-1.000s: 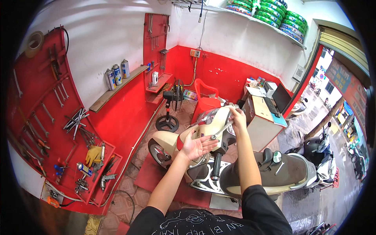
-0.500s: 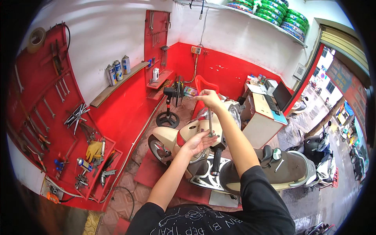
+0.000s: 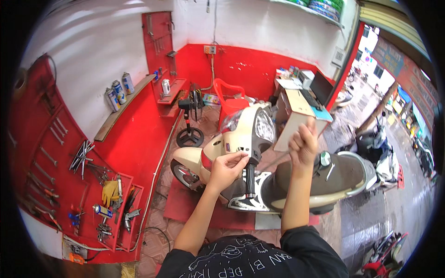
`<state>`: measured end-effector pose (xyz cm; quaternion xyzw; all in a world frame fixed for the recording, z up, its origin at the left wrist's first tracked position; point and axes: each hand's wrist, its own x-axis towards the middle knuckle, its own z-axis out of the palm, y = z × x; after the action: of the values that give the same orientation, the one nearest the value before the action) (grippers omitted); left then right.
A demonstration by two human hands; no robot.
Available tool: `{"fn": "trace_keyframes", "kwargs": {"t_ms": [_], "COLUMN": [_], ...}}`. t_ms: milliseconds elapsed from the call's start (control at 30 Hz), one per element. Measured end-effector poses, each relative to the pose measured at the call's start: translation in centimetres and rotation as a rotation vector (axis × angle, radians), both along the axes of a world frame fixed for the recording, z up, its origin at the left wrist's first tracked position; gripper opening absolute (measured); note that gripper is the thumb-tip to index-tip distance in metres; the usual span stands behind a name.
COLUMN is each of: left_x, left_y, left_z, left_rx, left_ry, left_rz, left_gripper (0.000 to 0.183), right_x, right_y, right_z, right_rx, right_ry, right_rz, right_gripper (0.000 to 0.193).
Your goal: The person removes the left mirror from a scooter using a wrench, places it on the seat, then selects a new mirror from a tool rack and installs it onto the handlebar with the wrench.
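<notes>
A cream scooter [image 3: 236, 139] stands before me, front wheel to the left and dark seat to the right. My left hand [image 3: 226, 170] is closed in a pinch at the handlebar, just beside the black rubber grip [image 3: 250, 180]; whatever lies between its fingertips is hidden. Raised over the seat's front, my right hand [image 3: 303, 141] is curled and smeared by motion. A thin grey metal rod [image 3: 279, 161], blurred, slants from it down toward the handlebar. On the seat lie a small wrench [image 3: 330, 172] and a round-faced object [image 3: 325, 159].
Wrenches hang on a red tool board [image 3: 69, 153] at left, above trays with yellow gloves [image 3: 110, 192] and a spray can [image 3: 102, 211]. A black fan [image 3: 189, 116], a red chair [image 3: 232, 104] and a desk [image 3: 294, 111] stand beyond the scooter. Other motorbikes are at right.
My right hand has swung right and down from above the handlebar, taking the metal rod away from upright. My left hand has turned from an open palm to a pinch. The view has shifted.
</notes>
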<state>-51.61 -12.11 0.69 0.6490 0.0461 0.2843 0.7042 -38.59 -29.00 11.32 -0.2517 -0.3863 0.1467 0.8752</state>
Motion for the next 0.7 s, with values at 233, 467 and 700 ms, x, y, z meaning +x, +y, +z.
{"fn": "trace_keyframes", "kwargs": {"t_ms": [233, 467, 700], "left_x": [-4.5, -2.4, 2.3], "left_y": [-2.3, -7.5, -16.6], "left_z": [1.3, 0.7, -2.0], "left_rx": [0.409, 0.396, 0.292], "left_ry": [-0.104, -0.085, 0.05], "left_rz": [-0.269, -0.594, -0.81], "left_gripper": [0.019, 0.013, 0.029], "right_x": [-7.2, -12.2, -9.8], "right_y": [-6.2, -8.8, -18.5], "right_z": [-10.4, -12.8, -16.7], "right_rx": [-0.643, -0.709, -0.664], "right_ry": [0.112, 0.252, 0.37], "right_rz": [-0.323, -0.392, -0.532], "right_gripper": [0.01, 0.02, 0.012]}}
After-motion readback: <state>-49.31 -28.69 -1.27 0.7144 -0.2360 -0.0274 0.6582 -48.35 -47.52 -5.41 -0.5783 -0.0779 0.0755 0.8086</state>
